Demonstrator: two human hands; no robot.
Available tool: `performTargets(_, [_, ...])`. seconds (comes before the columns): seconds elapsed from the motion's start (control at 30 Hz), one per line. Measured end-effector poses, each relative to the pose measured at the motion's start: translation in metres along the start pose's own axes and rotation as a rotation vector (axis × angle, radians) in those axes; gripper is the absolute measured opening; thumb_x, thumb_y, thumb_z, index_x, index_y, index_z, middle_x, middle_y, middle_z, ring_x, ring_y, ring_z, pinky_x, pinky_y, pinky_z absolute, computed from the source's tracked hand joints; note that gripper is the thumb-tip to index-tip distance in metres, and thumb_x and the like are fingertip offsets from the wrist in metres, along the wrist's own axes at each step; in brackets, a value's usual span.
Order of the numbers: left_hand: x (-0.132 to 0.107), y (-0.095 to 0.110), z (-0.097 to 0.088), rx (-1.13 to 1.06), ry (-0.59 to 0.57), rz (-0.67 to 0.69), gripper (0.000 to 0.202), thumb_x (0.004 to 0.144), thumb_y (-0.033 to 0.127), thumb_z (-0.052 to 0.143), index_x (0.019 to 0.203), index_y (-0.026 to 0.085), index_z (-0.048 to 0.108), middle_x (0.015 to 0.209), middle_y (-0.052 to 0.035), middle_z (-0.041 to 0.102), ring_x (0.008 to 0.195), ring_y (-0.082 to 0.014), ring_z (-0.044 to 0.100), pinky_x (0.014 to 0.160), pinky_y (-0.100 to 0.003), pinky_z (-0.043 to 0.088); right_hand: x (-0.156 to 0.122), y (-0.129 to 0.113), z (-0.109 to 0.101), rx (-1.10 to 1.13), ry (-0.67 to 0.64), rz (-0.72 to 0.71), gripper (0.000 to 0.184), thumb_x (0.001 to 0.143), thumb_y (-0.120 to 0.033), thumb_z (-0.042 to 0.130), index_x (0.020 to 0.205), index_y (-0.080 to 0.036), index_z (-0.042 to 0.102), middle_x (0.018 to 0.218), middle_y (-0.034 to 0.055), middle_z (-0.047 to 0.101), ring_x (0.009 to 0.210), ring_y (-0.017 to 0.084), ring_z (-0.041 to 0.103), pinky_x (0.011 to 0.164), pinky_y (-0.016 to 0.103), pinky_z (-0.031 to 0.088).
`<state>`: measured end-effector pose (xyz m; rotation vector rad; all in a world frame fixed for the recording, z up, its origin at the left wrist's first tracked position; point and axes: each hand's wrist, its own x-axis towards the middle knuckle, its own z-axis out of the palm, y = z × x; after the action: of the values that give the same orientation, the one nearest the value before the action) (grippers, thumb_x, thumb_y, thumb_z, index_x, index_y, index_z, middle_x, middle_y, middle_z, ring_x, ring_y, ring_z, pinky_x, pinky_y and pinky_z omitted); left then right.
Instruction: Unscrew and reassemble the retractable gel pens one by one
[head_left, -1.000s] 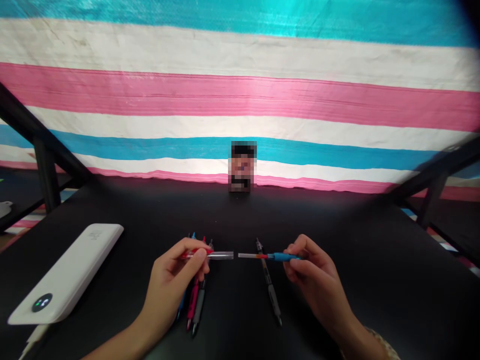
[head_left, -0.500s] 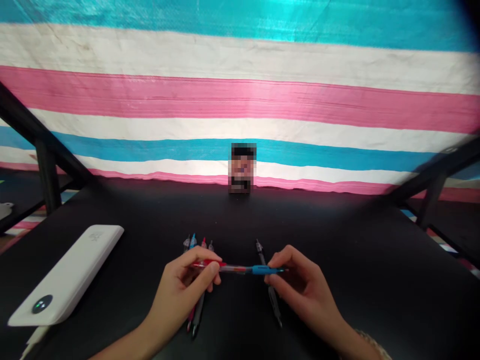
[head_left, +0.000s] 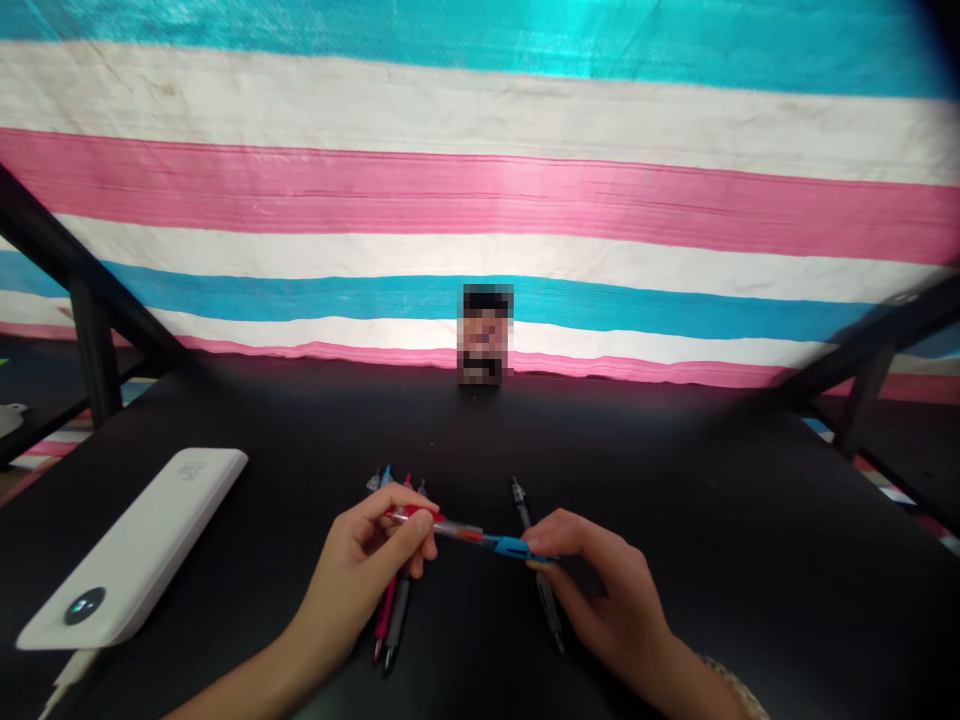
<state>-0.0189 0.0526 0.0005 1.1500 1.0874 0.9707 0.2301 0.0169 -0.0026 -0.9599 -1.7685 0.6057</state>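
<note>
Between my hands is a pen in two colours. My left hand [head_left: 382, 545] pinches its red end, from which a clear barrel [head_left: 457, 530] runs to the right. My right hand [head_left: 607, 580] has thumb and fingertips closed on the blue grip part [head_left: 510, 546]. Barrel and blue part meet at a slight angle; whether they are still joined I cannot tell. Under my left hand lie several pens, among them a pink pen [head_left: 385, 625] and a grey pen [head_left: 397, 630], partly covered. Beside my right hand lies a single grey-black pen [head_left: 550, 610], crossed by the held one.
A white power bank [head_left: 150, 540] with a cable [head_left: 73, 672] lies on the left of the black table [head_left: 300, 420]. At the back edge stands a small pixelated object [head_left: 484, 335] before a striped sheet [head_left: 480, 190]. Black frame bars flank both sides.
The pen was nearly straight; now the blue part slopes down to the right from the barrel. My right hand has shifted slightly left and lower, covering the blue tip.
</note>
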Motion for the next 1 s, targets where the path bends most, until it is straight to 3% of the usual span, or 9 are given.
performTargets(0.33, [0.0007,0.0071,0.004,0.028,-0.064,-0.037,0.022,0.089,0.04,0.071,0.085,0.018,0.072,0.063,0.0011,0.069,0.054,-0.01,0.056,0.056,-0.02,0.042,0.0008,-0.0018,0.0002,0.01,0.026,-0.009,0.025,0.091,0.0,0.059,0.097,-0.024,0.063,0.086,0.0019,0.074,0.075,0.016,0.073,0.069,0.025,0.058])
performTargets(0.5, [-0.0011,0.0083,0.003,0.043,-0.065,-0.012,0.02,0.089,0.039,0.071,0.086,0.019,0.071,0.063,0.0012,0.07,0.054,-0.0101,0.057,0.055,-0.02,0.043,0.0003,-0.005,-0.0026,-0.171,-0.018,0.08,0.005,0.095,-0.022,0.066,0.091,-0.021,0.065,0.072,0.0008,0.07,0.06,0.016,0.067,0.056,0.024,0.051])
performTargets(0.6, [-0.0024,0.0091,0.0029,0.044,-0.082,-0.004,0.02,0.088,0.037,0.072,0.083,0.018,0.071,0.062,0.0011,0.07,0.053,-0.0105,0.057,0.054,-0.02,0.043,0.0044,-0.0082,-0.0048,-0.21,-0.13,0.131,0.036,0.104,-0.035,0.052,0.073,-0.02,0.063,0.058,-0.0015,0.06,0.049,0.013,0.057,0.05,0.023,0.044])
performTargets(0.63, [-0.0025,0.0091,0.003,0.04,-0.081,0.0,0.019,0.088,0.037,0.072,0.083,0.018,0.071,0.061,0.001,0.069,0.053,-0.0106,0.057,0.053,-0.02,0.043,0.0056,-0.0086,-0.005,-0.209,-0.145,0.126,0.041,0.106,-0.038,0.048,0.072,-0.02,0.063,0.057,-0.0017,0.059,0.048,0.013,0.056,0.05,0.023,0.044])
performTargets(0.7, [-0.0022,0.0086,0.0033,0.035,-0.065,0.005,0.019,0.088,0.037,0.072,0.085,0.018,0.071,0.061,0.001,0.069,0.053,-0.0107,0.057,0.054,-0.02,0.043,0.0059,-0.0075,-0.0039,-0.216,-0.136,0.111,0.033,0.104,-0.042,0.051,0.088,-0.02,0.068,0.062,-0.0017,0.061,0.052,0.014,0.058,0.054,0.023,0.047])
performTargets(0.77, [-0.0016,0.0078,0.0035,0.026,-0.028,0.0,0.019,0.089,0.036,0.071,0.086,0.018,0.072,0.062,0.0013,0.069,0.054,-0.0104,0.056,0.055,-0.02,0.043,0.0035,-0.0044,-0.0015,-0.23,-0.111,0.119,0.023,0.1,-0.038,0.059,0.116,-0.022,0.065,0.073,-0.001,0.065,0.057,0.014,0.061,0.058,0.023,0.051])
performTargets(0.83, [-0.0011,0.0075,0.0037,0.014,0.011,-0.01,0.018,0.09,0.036,0.071,0.086,0.018,0.072,0.062,0.0018,0.068,0.054,-0.0102,0.055,0.055,-0.02,0.043,0.0,-0.0013,0.001,-0.229,-0.077,0.129,0.03,0.097,-0.025,0.061,0.126,-0.024,0.056,0.082,-0.0003,0.067,0.059,0.014,0.061,0.059,0.023,0.052])
performTargets(0.9, [-0.0009,0.0077,0.004,0.004,0.023,-0.014,0.017,0.09,0.035,0.07,0.086,0.019,0.072,0.062,0.002,0.068,0.054,-0.0101,0.055,0.055,-0.02,0.042,-0.0023,0.0002,0.002,-0.216,-0.058,0.128,0.022,0.095,-0.014,0.056,0.115,-0.025,0.057,0.082,-0.0006,0.067,0.059,0.014,0.061,0.058,0.023,0.051])
performTargets(1.0, [-0.0009,0.0082,0.0041,0.012,0.008,-0.007,0.018,0.09,0.036,0.071,0.085,0.019,0.071,0.062,0.0019,0.067,0.053,-0.0106,0.055,0.055,-0.021,0.042,-0.0007,-0.001,0.0002,-0.202,-0.073,0.133,0.012,0.097,-0.014,0.053,0.097,-0.024,0.059,0.075,-0.001,0.064,0.058,0.014,0.06,0.056,0.024,0.048])
